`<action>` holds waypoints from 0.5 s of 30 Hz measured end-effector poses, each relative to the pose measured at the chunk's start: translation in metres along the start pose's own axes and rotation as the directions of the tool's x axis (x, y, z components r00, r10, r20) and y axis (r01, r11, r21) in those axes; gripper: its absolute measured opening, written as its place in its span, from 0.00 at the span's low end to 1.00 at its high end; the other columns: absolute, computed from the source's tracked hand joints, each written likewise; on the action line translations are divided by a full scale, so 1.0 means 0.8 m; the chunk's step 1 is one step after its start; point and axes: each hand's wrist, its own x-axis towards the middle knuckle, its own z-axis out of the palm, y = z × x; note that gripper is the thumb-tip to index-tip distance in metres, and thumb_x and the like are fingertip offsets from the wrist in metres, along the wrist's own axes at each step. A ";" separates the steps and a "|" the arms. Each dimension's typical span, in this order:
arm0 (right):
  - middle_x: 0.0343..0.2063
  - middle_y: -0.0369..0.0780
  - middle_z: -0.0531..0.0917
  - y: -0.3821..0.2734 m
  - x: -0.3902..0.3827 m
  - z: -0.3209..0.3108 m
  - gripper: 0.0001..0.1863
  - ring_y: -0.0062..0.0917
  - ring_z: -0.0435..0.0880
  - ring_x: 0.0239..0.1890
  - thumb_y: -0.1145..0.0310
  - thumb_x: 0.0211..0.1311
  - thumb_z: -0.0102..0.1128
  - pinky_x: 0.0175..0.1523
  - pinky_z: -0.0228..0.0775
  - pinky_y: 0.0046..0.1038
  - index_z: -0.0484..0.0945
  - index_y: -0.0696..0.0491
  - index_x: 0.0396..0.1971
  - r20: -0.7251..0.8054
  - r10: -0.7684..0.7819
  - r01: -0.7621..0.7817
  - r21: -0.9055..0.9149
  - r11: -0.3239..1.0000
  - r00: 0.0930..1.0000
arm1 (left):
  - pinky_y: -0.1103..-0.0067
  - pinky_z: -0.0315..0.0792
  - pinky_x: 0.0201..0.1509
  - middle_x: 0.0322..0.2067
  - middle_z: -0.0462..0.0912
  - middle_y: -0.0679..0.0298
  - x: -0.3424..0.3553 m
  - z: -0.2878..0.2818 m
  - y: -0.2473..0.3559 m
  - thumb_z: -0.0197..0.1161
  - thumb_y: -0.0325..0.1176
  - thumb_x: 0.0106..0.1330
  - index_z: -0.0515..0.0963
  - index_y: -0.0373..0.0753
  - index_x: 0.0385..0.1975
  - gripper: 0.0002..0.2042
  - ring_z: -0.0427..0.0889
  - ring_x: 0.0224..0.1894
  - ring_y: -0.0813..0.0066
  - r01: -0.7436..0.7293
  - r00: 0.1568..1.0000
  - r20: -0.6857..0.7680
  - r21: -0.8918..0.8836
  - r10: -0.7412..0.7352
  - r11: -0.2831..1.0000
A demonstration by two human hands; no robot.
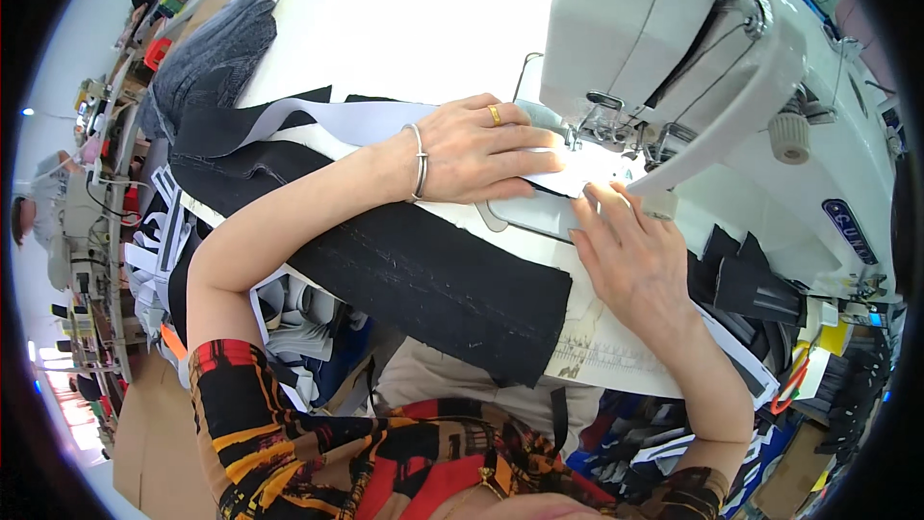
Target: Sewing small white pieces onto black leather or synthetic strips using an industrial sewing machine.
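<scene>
Resting a flat, slightly spread left hand (481, 152) on the pale strip (361, 120) lying lengthwise left-to-right toward the sewing machine (611, 34), with the right hand (637, 255) close on the near side, can't tell if pinching.

Two grips (486, 152); one sewing machine (693, 43); one pale strip (361, 121); one ring (495, 116); one bangle (421, 164)

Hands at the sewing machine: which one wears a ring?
The left hand, its fingers stretched toward the sewing machine: a gold ring circles one finger and a silver bracelet its wrist. No ring shows on the right hand.
</scene>
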 end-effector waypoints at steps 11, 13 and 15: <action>0.45 0.40 0.83 0.004 -0.001 0.001 0.21 0.35 0.78 0.44 0.68 0.55 0.69 0.51 0.73 0.35 0.81 0.58 0.49 0.033 0.031 -0.031 -0.001 1.000 0.999 | 0.73 0.76 0.51 0.48 0.83 0.65 0.004 0.006 0.000 0.69 0.40 0.61 0.81 0.46 0.48 0.15 0.80 0.49 0.69 0.017 1.000 -0.004 0.062 -0.017 0.998; 0.45 0.40 0.83 0.003 0.000 0.002 0.21 0.35 0.78 0.44 0.68 0.56 0.69 0.52 0.72 0.36 0.81 0.57 0.49 0.038 0.029 -0.029 -0.007 1.000 0.999 | 0.72 0.76 0.51 0.48 0.83 0.66 0.000 0.007 0.000 0.68 0.39 0.62 0.82 0.46 0.47 0.14 0.80 0.49 0.69 0.034 0.999 -0.013 0.048 -0.033 0.998; 0.45 0.40 0.83 0.003 -0.001 0.000 0.20 0.36 0.78 0.44 0.68 0.56 0.69 0.53 0.72 0.36 0.81 0.57 0.49 0.053 0.022 -0.021 -0.017 1.000 0.998 | 0.71 0.76 0.52 0.48 0.84 0.66 0.000 0.007 -0.004 0.68 0.39 0.62 0.82 0.46 0.47 0.14 0.80 0.50 0.68 0.032 0.999 -0.013 0.027 -0.032 0.999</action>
